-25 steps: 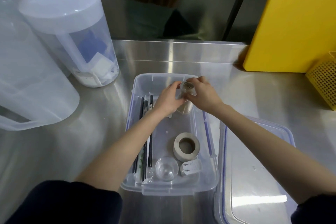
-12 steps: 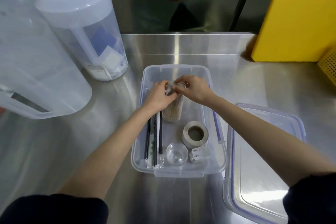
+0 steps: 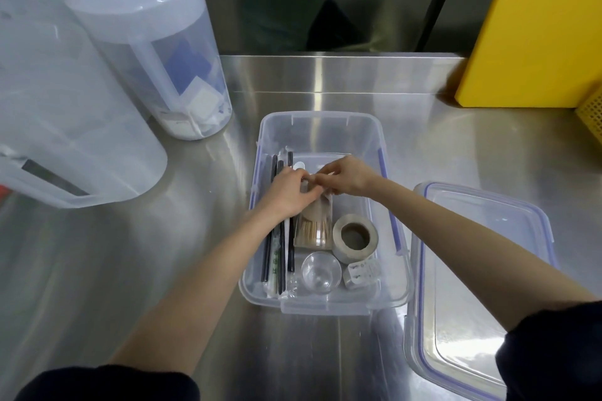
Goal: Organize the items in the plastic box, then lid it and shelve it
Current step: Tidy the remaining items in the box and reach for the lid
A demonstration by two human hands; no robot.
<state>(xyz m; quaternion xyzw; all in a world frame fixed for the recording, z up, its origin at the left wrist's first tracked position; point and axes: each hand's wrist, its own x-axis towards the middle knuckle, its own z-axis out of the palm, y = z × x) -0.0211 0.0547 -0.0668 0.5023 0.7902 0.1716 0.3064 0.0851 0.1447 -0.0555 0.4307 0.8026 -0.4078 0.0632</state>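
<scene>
The toothpick jar (image 3: 314, 225) now lies lower in the box (image 3: 321, 127), both hands (image 3: 325, 181) pinching its top; still organizing, next release, then fetch the lid (image 3: 482, 270) right of them.

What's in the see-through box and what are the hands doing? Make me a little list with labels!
box: clear plastic box on the steel counter, open
lid: clear lid with blue seal, lying right of the box
in box: clear tub of wooden toothpicks, grey tape roll, small clear round cup, black straws
left hand: grips the toothpick tub's top end
right hand: pinches the same end
nearby: two big frosted plastic jugs, yellow board
</scene>
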